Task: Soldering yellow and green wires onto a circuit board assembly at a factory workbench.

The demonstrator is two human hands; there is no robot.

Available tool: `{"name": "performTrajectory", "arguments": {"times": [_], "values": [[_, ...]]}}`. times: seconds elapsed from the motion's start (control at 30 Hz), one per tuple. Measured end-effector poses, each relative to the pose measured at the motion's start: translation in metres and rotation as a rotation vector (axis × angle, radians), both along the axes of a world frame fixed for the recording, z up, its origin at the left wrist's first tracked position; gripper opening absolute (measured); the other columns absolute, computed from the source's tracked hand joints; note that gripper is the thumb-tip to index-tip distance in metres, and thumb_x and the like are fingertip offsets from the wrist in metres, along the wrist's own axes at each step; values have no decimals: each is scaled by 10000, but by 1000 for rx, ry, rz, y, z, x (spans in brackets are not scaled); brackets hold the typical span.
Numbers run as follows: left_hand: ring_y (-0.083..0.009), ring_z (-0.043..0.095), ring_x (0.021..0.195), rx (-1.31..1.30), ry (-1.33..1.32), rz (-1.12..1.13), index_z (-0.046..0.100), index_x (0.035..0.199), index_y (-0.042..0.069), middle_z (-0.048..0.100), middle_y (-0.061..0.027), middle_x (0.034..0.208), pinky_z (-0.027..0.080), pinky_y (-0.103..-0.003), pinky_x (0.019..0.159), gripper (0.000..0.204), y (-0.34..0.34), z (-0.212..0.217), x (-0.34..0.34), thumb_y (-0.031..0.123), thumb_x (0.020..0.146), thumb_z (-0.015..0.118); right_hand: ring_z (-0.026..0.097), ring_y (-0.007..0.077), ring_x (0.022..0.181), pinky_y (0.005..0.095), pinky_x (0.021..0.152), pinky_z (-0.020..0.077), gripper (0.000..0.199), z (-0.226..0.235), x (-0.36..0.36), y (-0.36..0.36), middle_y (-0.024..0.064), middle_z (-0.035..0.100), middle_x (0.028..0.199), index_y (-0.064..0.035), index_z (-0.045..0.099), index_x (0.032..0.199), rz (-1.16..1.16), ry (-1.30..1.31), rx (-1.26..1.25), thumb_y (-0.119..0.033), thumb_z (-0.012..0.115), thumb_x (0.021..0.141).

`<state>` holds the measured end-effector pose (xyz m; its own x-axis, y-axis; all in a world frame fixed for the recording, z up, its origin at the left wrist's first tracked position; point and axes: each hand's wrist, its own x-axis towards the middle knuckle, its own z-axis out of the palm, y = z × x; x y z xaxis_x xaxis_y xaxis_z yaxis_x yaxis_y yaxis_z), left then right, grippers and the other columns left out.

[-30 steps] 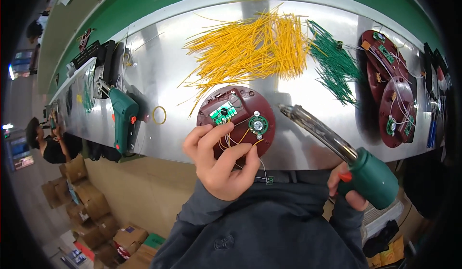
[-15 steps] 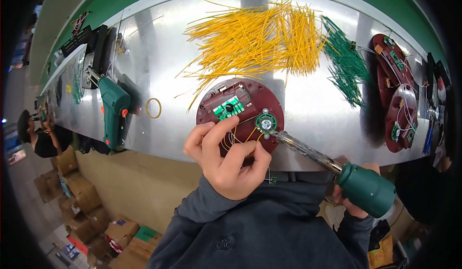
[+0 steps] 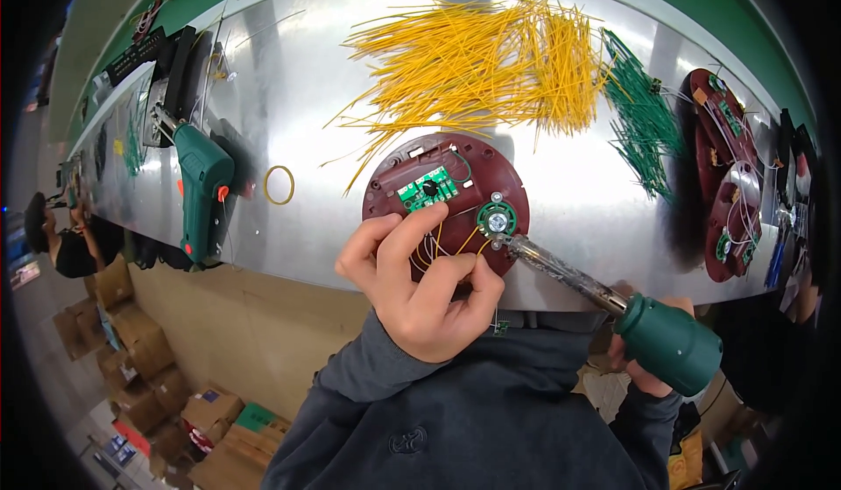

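Note:
A round dark red plastic housing (image 3: 403, 153) lies on the metal bench in front of me. It carries a green circuit board (image 3: 428, 190) and a small round part with a green rim and silver centre (image 3: 498, 223). My left hand (image 3: 420, 289) rests over its near edge, thumb and a finger pinched on a thin yellow wire (image 3: 469, 241) leading to the round part. My right hand (image 3: 653, 372) grips the green handle of a soldering iron (image 3: 670, 343), partly hidden behind it. The iron's tip is at the near edge of the round part, beside the wire end.
Yellow wires (image 3: 473, 65) are heaped at the back, with green wires (image 3: 644, 113) beside them. More red housings (image 3: 725, 166) lie at the right. On the left are a green gun-shaped tool (image 3: 204, 179) and a yellow ring (image 3: 279, 185). Cardboard boxes (image 3: 140, 332) and another person (image 3: 74, 245) are farther left.
The view has shifted slightly, so the bench things sit a little differently in it. Both hands keep their holds, and the iron's tip stays at the round part.

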<state>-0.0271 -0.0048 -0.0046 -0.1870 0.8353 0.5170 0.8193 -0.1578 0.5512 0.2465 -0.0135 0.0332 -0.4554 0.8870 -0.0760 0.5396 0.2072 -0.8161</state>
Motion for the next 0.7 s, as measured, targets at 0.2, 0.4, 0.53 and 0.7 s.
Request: {"name": "performTrajectory", "arguments": {"times": [0.2, 0.4, 0.53, 0.7], "values": [[-339, 436, 1043, -10, 32, -14, 618, 673, 120, 596, -98, 1154, 381, -407, 874, 176, 0, 2, -1, 59, 551, 729, 519, 129, 408, 223, 384, 396, 265, -5, 1, -8, 83, 550, 548, 21, 402, 940, -68, -51, 73, -190, 561, 936], [-349, 437, 1048, -21, 66, -24, 613, 672, 98, 582, -134, 1164, 402, -421, 866, 162, 0, 4, -1, 35, 554, 704, 508, 126, 400, 224, 378, 385, 300, -5, 6, -13, 78, 545, 542, 19, 410, 934, -76, -123, 4, -233, 571, 941], [-348, 437, 1049, -13, 57, -26, 611, 670, 97, 583, -133, 1163, 399, -422, 870, 161, 1, 4, 0, 37, 553, 704, 501, 123, 398, 223, 372, 372, 306, -8, 6, -13, 75, 539, 533, 22, 407, 954, -98, -20, -25, -240, 565, 944], [-347, 440, 1048, -8, 64, -21, 610, 667, 96, 583, -134, 1165, 399, -422, 872, 160, 1, 2, 0, 37, 551, 704, 492, 118, 392, 220, 368, 355, 309, -10, 4, -15, 73, 535, 529, 25, 410, 952, -181, -7, -40, -255, 541, 956]]}}
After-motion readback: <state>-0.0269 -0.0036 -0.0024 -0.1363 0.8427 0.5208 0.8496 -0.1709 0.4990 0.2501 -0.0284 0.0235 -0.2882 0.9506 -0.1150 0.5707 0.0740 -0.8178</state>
